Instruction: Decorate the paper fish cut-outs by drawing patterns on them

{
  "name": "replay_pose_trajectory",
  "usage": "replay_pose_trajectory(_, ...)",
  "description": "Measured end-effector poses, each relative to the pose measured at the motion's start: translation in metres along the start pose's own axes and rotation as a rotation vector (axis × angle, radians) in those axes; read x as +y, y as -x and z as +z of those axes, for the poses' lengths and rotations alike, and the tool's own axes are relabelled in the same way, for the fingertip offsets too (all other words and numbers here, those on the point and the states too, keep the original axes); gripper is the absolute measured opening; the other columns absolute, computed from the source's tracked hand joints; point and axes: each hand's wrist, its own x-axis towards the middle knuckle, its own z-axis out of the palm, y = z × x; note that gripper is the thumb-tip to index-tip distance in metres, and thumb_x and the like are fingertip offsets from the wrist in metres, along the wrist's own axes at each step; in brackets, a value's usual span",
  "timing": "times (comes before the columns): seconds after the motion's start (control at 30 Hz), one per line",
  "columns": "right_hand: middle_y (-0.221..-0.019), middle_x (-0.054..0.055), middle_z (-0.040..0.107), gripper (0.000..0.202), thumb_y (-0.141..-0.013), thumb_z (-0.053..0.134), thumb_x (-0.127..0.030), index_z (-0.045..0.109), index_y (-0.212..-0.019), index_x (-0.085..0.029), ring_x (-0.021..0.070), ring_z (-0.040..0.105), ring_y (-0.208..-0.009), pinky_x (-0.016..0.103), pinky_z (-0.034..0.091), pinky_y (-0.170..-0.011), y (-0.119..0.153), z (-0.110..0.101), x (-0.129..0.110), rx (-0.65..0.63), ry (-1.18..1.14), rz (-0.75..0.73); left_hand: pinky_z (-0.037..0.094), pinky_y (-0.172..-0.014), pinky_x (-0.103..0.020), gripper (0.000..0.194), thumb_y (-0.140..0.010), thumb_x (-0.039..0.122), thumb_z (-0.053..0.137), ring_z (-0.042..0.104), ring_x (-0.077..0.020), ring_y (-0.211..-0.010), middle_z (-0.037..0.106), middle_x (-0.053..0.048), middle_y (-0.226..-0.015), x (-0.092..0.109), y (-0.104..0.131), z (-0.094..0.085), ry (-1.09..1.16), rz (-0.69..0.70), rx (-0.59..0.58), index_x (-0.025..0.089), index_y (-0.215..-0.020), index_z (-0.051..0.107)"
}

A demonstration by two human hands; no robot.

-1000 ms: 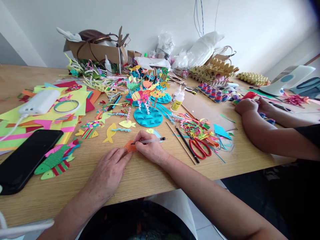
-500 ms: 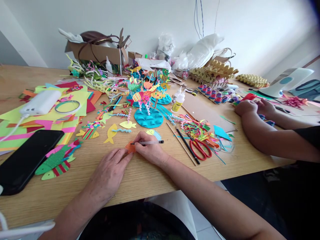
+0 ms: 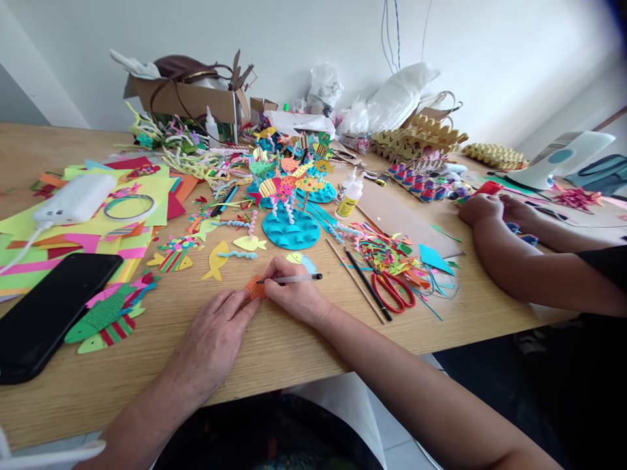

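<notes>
A pen (image 3: 294, 279) with a clear barrel is pinched in my right hand (image 3: 289, 294), its tip on a small orange paper cutout (image 3: 255, 287) with a dark pattern of marks. My left hand (image 3: 220, 326) presses the cutout to the table with its fingertips; part of the piece is hidden under the fingers. Just beyond my hands lie a yellow paper fish (image 3: 215, 261) with a blue twisted strip, and a pale yellow and blue fish (image 3: 301, 261). Red-handled scissors (image 3: 394, 292), a black pencil (image 3: 368, 286) and a thin wooden stick (image 3: 350, 277) rest right of my right hand.
A blue base (image 3: 290, 230) carries paper fish on twisted stems. Glue bottles (image 3: 349, 199) and paper scraps (image 3: 386, 251) lie behind the scissors. At left are a black phone (image 3: 53, 313), a white power bank (image 3: 76, 198) and coloured paper (image 3: 19, 225). Another person's arms (image 3: 519, 261) reach in from the right.
My hands, the pen and the orange cutout stay almost in place. The view has shifted very slightly.
</notes>
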Motion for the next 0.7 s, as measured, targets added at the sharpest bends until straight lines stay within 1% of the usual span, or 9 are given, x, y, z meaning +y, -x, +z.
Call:
replay_pose_trajectory(0.2, -0.058, -0.005, 0.052, 0.010, -0.065, 0.050, -0.009, 0.050, -0.062, -0.018, 0.0082, 0.045, -0.053, 0.019, 0.034, -0.049, 0.0000, -0.0010, -0.0001, 0.049, -0.016, -0.028, 0.048, -0.088, -0.040, 0.040, -0.085, 0.005, 0.035, 0.052, -0.0254, -0.102, 0.059, -0.011, -0.110, 0.0012, -0.0011, -0.0007, -0.016, 0.010, 0.034, 0.012, -0.119, 0.056)
replay_pose_trajectory(0.47, -0.057, -0.005, 0.053, 0.009, -0.064, 0.050, -0.009, 0.050, -0.062, -0.019, 0.0083, 0.044, -0.051, 0.019, 0.033, -0.047, -0.0003, -0.0002, 0.0004, 0.026, -0.010, -0.018, 0.048, -0.089, -0.040, 0.041, -0.086, 0.007, 0.035, 0.052, -0.0250, -0.103, 0.059, -0.011, -0.112, 0.0003, -0.0012, -0.0017, 0.002, 0.002, 0.019, 0.014, -0.120, 0.056)
replay_pose_trajectory(0.7, -0.055, -0.006, 0.052, 0.008, -0.065, 0.051, -0.010, 0.051, -0.064, -0.018, 0.0083, 0.043, -0.050, 0.019, 0.032, -0.047, -0.0014, 0.0011, 0.0026, 0.018, 0.024, 0.000, 0.048, -0.090, -0.040, 0.040, -0.086, 0.006, 0.036, 0.052, -0.0252, -0.103, 0.059, -0.011, -0.112, 0.0003, -0.0005, -0.0012, -0.008, 0.003, 0.011, 0.013, -0.121, 0.056)
